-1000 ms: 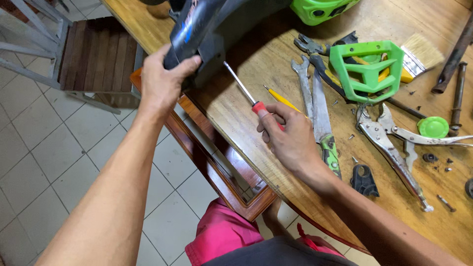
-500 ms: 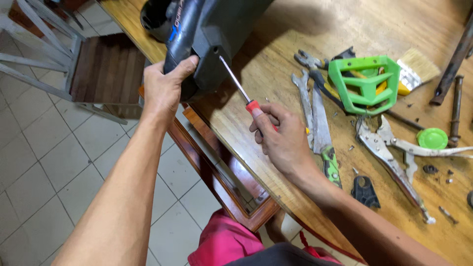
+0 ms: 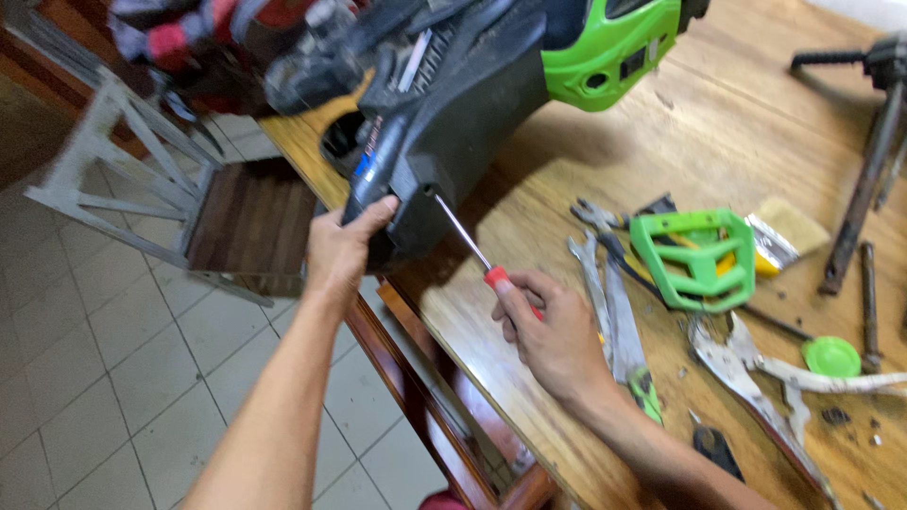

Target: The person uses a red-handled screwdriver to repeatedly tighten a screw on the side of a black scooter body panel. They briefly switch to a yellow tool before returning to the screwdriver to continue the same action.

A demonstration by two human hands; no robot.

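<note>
Right hand [image 3: 553, 335], screwdriver [image 3: 470, 242] up-left into housing [image 3: 463, 132].

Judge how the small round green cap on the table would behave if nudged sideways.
The green cap looks like thin plastic, so probably light and easy to slide. It lies flat on the wooden table, so it would likely skid rather than roll, unless tipped on edge.

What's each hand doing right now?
Left hand: closed on the edge of the black machine housing.
Right hand: closed on the screwdriver, tip at the housing.
</note>
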